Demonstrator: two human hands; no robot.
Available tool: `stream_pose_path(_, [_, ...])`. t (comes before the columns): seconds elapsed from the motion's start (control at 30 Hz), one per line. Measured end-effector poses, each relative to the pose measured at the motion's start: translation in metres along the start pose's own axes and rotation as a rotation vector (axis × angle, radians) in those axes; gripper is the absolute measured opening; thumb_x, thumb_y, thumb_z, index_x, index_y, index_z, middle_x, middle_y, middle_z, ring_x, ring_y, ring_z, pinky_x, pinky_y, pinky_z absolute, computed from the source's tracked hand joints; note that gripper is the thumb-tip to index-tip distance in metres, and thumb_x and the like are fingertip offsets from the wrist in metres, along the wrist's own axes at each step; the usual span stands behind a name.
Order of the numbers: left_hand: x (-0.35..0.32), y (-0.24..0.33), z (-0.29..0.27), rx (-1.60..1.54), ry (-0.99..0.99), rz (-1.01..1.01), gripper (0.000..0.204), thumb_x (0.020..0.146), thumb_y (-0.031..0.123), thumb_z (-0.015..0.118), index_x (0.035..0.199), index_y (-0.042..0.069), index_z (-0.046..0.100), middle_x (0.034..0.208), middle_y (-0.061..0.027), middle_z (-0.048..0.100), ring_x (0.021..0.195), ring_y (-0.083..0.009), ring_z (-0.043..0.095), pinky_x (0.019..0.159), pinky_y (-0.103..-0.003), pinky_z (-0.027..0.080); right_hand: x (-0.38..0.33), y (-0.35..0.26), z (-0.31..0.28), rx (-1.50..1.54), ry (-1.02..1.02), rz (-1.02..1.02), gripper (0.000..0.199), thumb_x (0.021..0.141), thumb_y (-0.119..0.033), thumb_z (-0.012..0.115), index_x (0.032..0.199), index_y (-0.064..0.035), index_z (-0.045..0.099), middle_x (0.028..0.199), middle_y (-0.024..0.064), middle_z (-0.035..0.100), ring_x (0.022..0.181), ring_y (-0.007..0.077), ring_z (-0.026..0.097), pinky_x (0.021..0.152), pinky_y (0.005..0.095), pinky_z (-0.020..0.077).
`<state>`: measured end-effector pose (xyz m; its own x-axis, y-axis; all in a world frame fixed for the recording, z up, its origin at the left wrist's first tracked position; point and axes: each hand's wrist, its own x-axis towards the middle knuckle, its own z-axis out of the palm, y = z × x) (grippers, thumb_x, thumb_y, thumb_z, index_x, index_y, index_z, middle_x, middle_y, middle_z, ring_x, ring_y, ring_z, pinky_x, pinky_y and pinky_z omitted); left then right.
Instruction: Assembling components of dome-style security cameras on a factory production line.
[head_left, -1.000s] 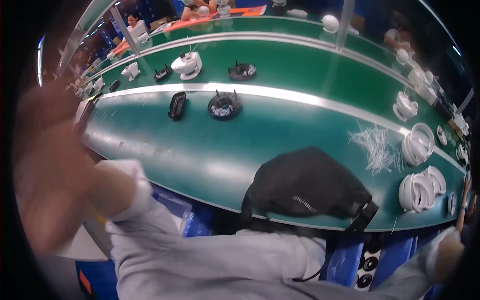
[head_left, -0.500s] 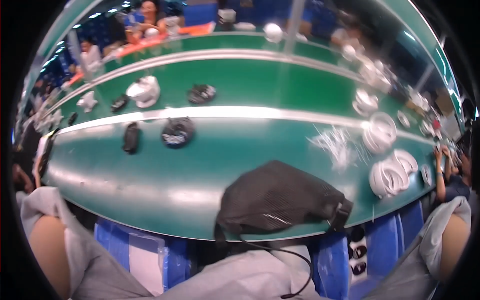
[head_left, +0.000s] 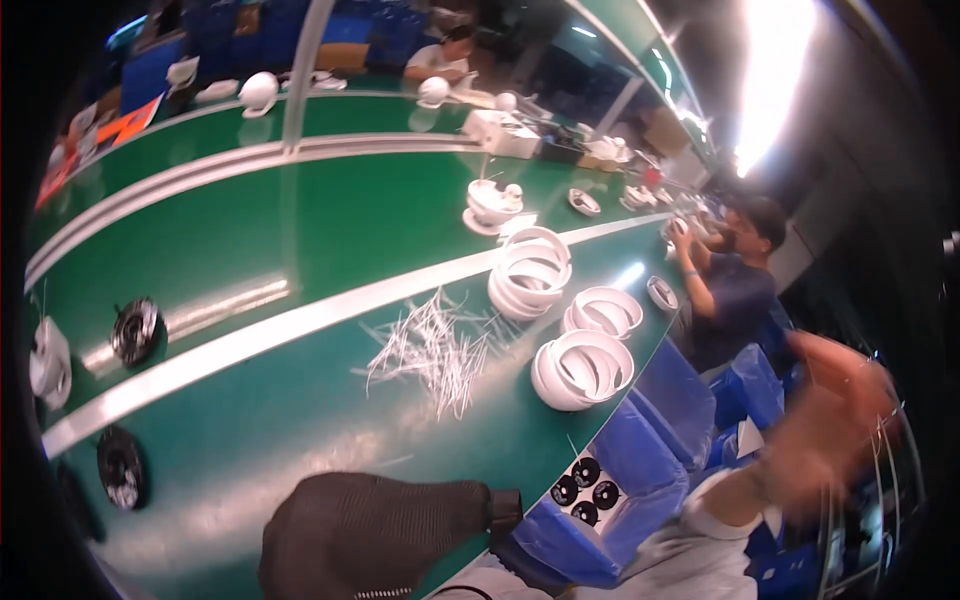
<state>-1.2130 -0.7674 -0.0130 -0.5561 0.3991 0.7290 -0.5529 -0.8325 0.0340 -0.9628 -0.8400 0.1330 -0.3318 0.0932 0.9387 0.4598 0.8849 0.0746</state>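
Nearest, a gray sleeve (head_left: 700, 560) leads to the person's right hand (head_left: 825, 430), raised off to the right beyond the counter (head_left: 250, 430)'s edge; it is too blurred to tell whether its fingers are wide or narrow, and nothing held shows. The left hand is out of view, so I cannot tell its state. A black bag (head_left: 370, 530) lies at the near edge, probably parked there to leave the middle for parts. Beside it, below the edge, a blue plastic-lined bin (head_left: 650, 440) carries 4 black discs (head_left: 565, 490) on a white insert, likely spaced apart to stop rubbing. On the counter above the bin, white ring-shaped shells (head_left: 575, 385) stand in 3 groups, seemingly nested to save room. Left of them, thin white strips (head_left: 430, 355) lie heaped loose, presumably since their order hardly matters. Past these runs a pale rail (head_left: 300, 310), perhaps dividing work zones. Farther right, a co-worker (head_left: 740, 275) in a dark top holds a white part (head_left: 680, 227) close, probably for a better look.
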Motion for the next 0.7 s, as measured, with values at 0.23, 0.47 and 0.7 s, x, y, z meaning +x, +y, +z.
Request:
stream_pose_path(0.23, [0.038, 0.014, 0.010, 0.054, -0.185, 0.139, 0.049, 0.080, 0.025, 0.051, 0.124, 0.008, 0.038, 0.107, -0.0114, 0.051, 0.104, -0.0248, 0.044, 0.090, -0.045, 0.030, -0.174, 0.123, -0.022, -0.812, -0.351, 1.009, 0.044, 0.064, -0.035, 0.070, 0.046, 0.0005, 0.052, 0.042, 0.0112, 0.048, 0.038, 0.0188, 0.049, 0.041, 0.0296, 0.0376])
stream_pose_path(0.47, [0.060, 0.062, 0.035, 0.186, -0.316, 0.440, 0.051, 0.079, 0.026, 0.053, 0.124, 0.009, 0.038, 0.110, -0.0118, 0.049, 0.107, -0.0261, 0.042, 0.092, -0.049, 0.027, -0.186, 0.145, -0.006, -0.877, -0.651, 1.052, 0.018, 0.054, -0.021, 0.056, 0.053, -0.0033, 0.061, 0.055, 0.0192, 0.054, 0.056, 0.0351, 0.056, 0.059, 0.0395, 0.0486])
stream_pose_path(0.7, [0.057, 0.130, 0.058, 0.336, -0.402, 0.596, 0.053, 0.077, 0.026, 0.056, 0.124, 0.010, 0.039, 0.113, -0.0122, 0.048, 0.111, -0.0274, 0.040, 0.094, -0.052, 0.025, -0.119, 0.113, -0.001, -0.967, -0.219, 0.739, 0.019, 0.071, -0.012, 0.053, 0.057, -0.0001, 0.058, 0.057, 0.0178, 0.054, 0.052, 0.0321, 0.055, 0.047, 0.0394, 0.0405])
